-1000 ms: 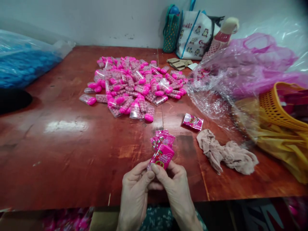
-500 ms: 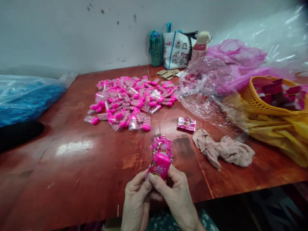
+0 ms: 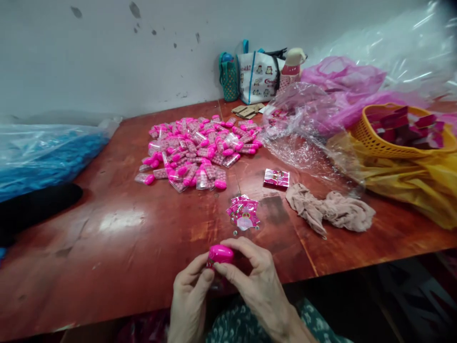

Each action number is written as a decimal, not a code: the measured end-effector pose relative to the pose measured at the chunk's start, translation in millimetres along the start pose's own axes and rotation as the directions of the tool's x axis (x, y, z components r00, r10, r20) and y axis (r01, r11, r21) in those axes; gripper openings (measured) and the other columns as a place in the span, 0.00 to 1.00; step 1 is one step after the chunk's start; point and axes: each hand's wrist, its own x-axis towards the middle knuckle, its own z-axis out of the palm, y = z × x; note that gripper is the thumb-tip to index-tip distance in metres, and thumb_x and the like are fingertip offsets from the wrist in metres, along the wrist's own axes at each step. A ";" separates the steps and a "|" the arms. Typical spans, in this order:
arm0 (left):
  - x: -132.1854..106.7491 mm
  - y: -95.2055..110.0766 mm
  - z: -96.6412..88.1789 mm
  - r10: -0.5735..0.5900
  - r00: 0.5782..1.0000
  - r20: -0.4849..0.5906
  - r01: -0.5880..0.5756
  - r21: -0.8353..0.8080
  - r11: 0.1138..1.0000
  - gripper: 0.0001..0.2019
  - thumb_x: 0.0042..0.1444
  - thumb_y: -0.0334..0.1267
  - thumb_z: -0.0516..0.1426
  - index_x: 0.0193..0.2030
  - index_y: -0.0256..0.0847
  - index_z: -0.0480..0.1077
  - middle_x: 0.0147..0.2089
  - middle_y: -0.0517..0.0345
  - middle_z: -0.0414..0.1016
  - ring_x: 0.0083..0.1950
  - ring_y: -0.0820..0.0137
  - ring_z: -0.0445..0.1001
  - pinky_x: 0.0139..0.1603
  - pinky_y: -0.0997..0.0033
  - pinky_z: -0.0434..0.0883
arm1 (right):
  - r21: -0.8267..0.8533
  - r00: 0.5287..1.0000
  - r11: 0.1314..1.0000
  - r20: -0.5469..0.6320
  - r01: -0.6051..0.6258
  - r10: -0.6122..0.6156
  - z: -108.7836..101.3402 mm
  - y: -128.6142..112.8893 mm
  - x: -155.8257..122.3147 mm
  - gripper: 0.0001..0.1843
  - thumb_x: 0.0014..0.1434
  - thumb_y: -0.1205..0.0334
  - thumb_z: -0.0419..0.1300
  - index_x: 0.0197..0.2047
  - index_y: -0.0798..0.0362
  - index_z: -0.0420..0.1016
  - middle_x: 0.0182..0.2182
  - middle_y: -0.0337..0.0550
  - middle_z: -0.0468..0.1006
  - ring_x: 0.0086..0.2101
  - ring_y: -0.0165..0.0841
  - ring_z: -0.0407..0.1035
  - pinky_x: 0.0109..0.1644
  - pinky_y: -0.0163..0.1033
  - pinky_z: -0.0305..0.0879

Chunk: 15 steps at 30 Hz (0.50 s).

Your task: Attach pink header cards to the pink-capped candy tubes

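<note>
Between my two hands, at the table's front edge, is a small candy container (image 3: 221,254) with its glossy pink cap turned up toward me. My left hand (image 3: 191,295) pinches its left side, while my right hand (image 3: 252,278) grips the cap's right end with thumb and fingers. Most of its body is hidden by my fingers. Just beyond lie loose pink printed wrappers (image 3: 243,212) in a small heap. Farther back spreads a big pile of clear containers with pink caps (image 3: 196,150), filled with small pink balls.
To the right are a stack of shiny packets (image 3: 276,178), a crumpled beige cloth (image 3: 328,209), clear plastic film (image 3: 300,138) and a yellow basket (image 3: 373,140). A bag of blue items (image 3: 53,155) and a black-sleeved arm (image 3: 43,205) are at left. Bags (image 3: 259,78) stand against the wall.
Both hands have lowered slightly toward the table edge and tipped the container, so its cap faces me instead of its printed front. The view has shifted a little; the black sleeve reaches farther in.
</note>
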 end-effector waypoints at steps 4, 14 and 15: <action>1.2 0.5 -1.1 0.025 1.000 -0.001 -0.025 0.008 1.000 0.08 0.40 0.34 0.65 0.31 0.40 0.78 0.30 0.54 0.79 0.34 0.65 0.76 0.36 0.73 0.72 | -0.067 0.996 0.995 0.044 0.077 -0.074 1.4 -1.8 -2.9 0.09 0.53 0.63 0.62 0.39 0.52 0.76 0.30 0.41 0.75 0.32 0.34 0.68 0.36 0.37 0.63; -1.6 -3.0 2.4 0.004 0.999 0.036 -0.001 -0.084 0.997 0.06 0.44 0.33 0.63 0.32 0.43 0.78 0.30 0.56 0.80 0.34 0.69 0.76 0.37 0.76 0.71 | -0.184 0.978 0.962 0.094 0.202 -0.187 2.6 0.2 -6.9 0.09 0.57 0.67 0.57 0.41 0.52 0.75 0.30 0.42 0.72 0.32 0.34 0.65 0.35 0.38 0.63; -1.0 -3.3 2.7 0.002 0.999 0.037 0.001 -0.091 0.996 0.06 0.44 0.33 0.63 0.32 0.43 0.78 0.30 0.56 0.80 0.34 0.69 0.76 0.37 0.76 0.71 | -0.166 0.981 0.969 0.091 0.184 -0.171 2.0 -0.2 -6.2 0.09 0.57 0.67 0.58 0.41 0.51 0.75 0.30 0.42 0.73 0.33 0.34 0.65 0.36 0.38 0.63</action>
